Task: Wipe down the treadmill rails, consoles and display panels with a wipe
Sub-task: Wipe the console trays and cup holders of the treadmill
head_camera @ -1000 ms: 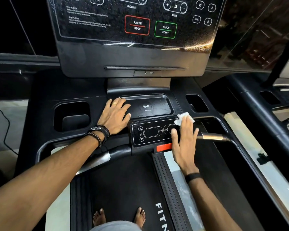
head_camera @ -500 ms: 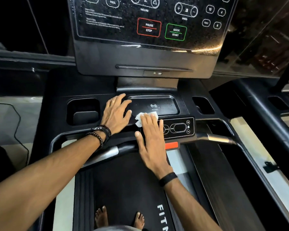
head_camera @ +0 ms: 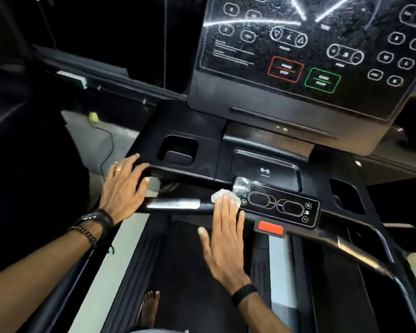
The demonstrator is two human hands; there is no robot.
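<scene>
Left hand [head_camera: 124, 186] has slid off the middle of the console to its left corner; fingers spread flat, pressing the edge, grasping nothing. Looks like a brace, not a wipe.

Handlebar [head_camera: 175, 204] runs left-right just below that hand, with a shiny metal section in the middle. Not wiped in this pass, as far as I can judge.

Wipe [head_camera: 226, 197] has swept leftward: a second ago it was at the right end of the small button panel [head_camera: 281, 205], half a second ago at the panel's left part, now off the left edge and sitting where the handlebar meets the panel. It's a crumpled white wad, no clear long axis; it bulges slightly left-right and sticks out past the fingertips toward the console.

Right hand [head_camera: 222, 234] lies flat on the wipe, fingers straight and together, pointing away from the person toward the display; thumb splayed left. It presses the wipe down, not a pinch or clench.

Meaning: one full right-to-left pass over the button panel is likely done. The panel's long axis is left-right, tilted down to the right in this view.

Still to do, by my read: charging tray [head_camera: 264, 169], cup holder [head_camera: 178, 150], big display [head_camera: 310, 51] (surface looks speckled), right rail [head_camera: 360, 253].
</scene>
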